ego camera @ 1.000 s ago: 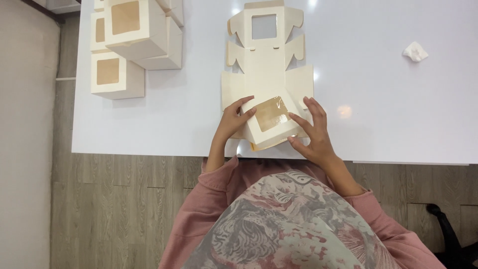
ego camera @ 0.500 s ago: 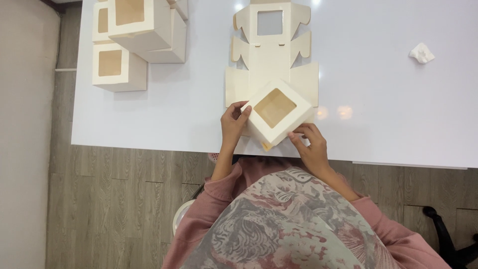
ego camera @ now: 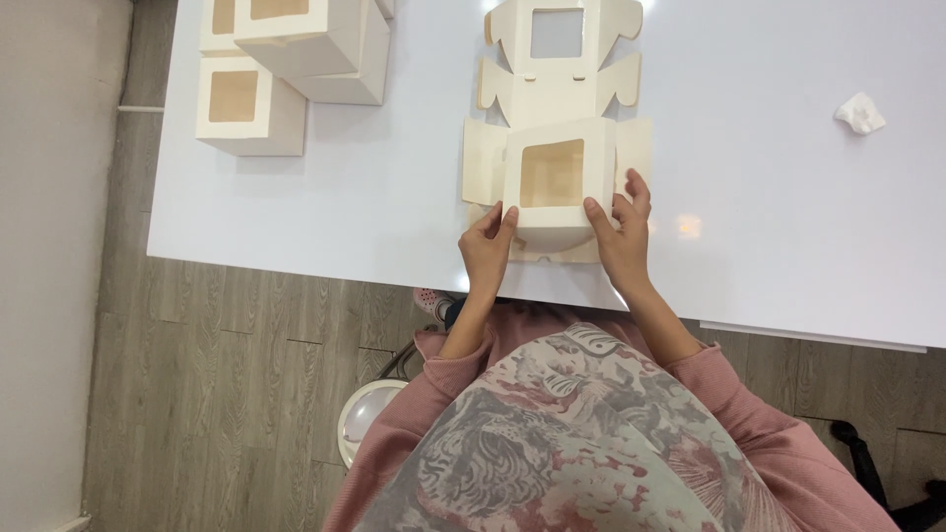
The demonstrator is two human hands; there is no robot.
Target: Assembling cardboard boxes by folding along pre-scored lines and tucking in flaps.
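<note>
A cream cardboard box with a square window (ego camera: 555,179) stands near the front edge of the white table (ego camera: 769,217), on top of flat unfolded box blanks (ego camera: 562,69) that reach toward the back. My left hand (ego camera: 487,248) grips the box's near left corner, fingers on its lower edge. Against the near right side presses my right hand (ego camera: 623,232), fingers up along the box wall and over a side flap. The window faces up.
Several finished window boxes (ego camera: 296,49) are stacked at the table's back left. A crumpled white scrap (ego camera: 859,112) lies at the right. A round white stool (ego camera: 370,414) stands on the wooden floor below the table edge.
The box was tilted and turned diamond-wise; now it sits square with its window up. Both hands shifted to its near corners.
</note>
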